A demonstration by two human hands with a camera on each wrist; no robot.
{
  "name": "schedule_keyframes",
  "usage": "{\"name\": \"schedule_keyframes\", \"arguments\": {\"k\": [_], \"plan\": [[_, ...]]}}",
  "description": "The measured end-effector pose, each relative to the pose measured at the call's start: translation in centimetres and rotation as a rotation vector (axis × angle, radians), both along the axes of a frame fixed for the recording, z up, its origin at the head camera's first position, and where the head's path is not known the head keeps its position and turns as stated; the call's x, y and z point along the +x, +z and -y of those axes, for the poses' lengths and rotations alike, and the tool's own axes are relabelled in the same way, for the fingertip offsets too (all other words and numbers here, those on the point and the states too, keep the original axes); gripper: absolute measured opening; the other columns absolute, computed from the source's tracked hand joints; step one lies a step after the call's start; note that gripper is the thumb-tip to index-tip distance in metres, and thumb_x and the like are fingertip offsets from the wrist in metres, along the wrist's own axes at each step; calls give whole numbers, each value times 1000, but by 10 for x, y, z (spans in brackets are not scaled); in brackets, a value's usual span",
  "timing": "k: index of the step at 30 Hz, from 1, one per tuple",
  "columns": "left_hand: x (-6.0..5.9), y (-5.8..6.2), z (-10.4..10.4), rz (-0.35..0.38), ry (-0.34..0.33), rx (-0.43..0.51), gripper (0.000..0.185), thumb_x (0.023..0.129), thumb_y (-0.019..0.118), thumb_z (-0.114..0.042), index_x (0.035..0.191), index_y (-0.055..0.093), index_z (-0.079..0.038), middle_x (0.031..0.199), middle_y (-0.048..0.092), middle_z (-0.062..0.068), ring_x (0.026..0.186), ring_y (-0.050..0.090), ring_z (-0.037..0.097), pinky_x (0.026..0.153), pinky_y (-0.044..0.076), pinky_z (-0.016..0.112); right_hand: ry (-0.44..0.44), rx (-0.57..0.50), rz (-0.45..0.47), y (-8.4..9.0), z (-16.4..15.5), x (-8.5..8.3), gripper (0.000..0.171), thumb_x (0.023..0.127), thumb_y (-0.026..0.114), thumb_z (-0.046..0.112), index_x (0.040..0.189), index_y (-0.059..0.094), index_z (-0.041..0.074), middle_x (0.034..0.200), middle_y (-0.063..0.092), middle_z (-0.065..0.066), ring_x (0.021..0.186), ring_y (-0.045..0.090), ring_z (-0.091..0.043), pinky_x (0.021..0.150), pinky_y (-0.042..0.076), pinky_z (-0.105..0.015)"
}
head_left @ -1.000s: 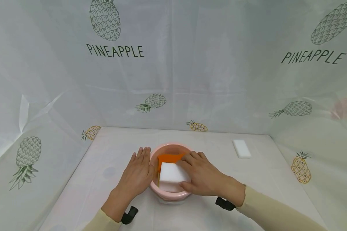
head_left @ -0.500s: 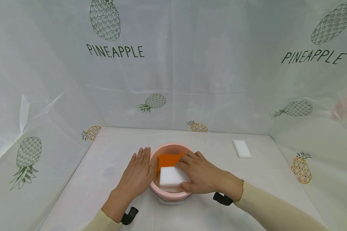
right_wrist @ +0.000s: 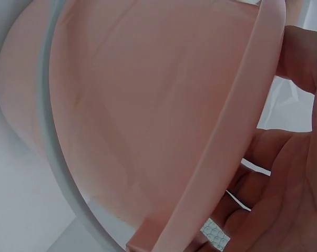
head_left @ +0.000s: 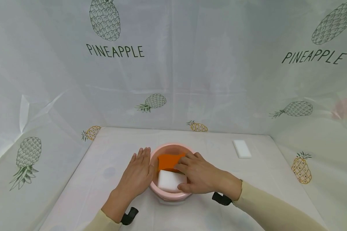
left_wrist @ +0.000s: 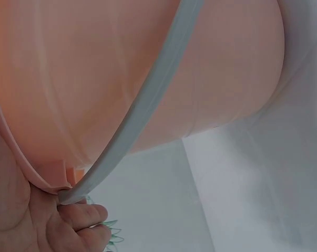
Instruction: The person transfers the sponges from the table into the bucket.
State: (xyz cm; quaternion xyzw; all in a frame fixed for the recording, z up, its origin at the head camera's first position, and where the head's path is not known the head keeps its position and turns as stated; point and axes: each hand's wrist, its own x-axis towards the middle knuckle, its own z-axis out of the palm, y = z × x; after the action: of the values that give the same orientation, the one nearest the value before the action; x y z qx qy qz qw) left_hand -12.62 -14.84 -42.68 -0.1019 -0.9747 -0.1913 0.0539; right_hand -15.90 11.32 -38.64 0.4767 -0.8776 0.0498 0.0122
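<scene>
A pink bucket (head_left: 169, 194) with a grey handle (left_wrist: 147, 105) stands on the table. Inside it a white sponge-like block (head_left: 170, 181) lies tilted near the front, with an orange thing (head_left: 169, 161) behind it. My left hand (head_left: 137, 175) rests along the bucket's left rim, fingers straight and close together. My right hand (head_left: 200, 175) reaches over the right rim; its thumb overlaps the block's right end, while its fingers are spread from the thumb, above the orange thing. Whether the thumb touches the block I cannot tell. The bucket wall hides the block in the right wrist view.
Another white block (head_left: 242, 149) lies flat at the table's back right. A pineapple-printed sheet (head_left: 173, 70) hangs behind the table and along both sides. Black straps (head_left: 222, 199) are on the wrists.
The white block has sunk lower and toward the front of the bucket, and the right hand's fingers have come off its top. The left hand has stayed put.
</scene>
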Motion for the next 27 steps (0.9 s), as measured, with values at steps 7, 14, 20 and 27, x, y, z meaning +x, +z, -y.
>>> {"name": "schedule_keyframes", "arguments": {"k": [7,14,20,27], "plan": [[-1,-1,0,-2,2,-2,61,112,43,-26,161,31,9,168,35,24,159,27,41,131,18,57,-10,-28,-49,-5,-1,0,39,94,71,42,123,72,16,115,67,5,107,53,-14,86,38,-33],[0,0,0,0,-1,8,61,112,43,-25,161,32,9,168,35,24,159,28,41,131,20,58,-88,-60,-184,-11,-8,-4,36,94,73,42,117,73,14,111,67,2,104,55,-20,89,43,-38],[0,-1,0,-6,-2,16,60,111,43,-25,161,32,9,168,36,24,159,28,41,131,20,58,-137,-150,-334,-20,-21,-13,31,94,76,39,111,71,13,105,67,-1,97,54,-22,85,42,-39],[1,-2,0,2,0,21,61,112,42,-26,161,32,9,168,36,24,159,29,41,131,20,58,-217,-250,-435,-25,-36,-25,30,95,75,35,111,71,10,106,69,-4,99,58,-27,84,45,-44]]}}
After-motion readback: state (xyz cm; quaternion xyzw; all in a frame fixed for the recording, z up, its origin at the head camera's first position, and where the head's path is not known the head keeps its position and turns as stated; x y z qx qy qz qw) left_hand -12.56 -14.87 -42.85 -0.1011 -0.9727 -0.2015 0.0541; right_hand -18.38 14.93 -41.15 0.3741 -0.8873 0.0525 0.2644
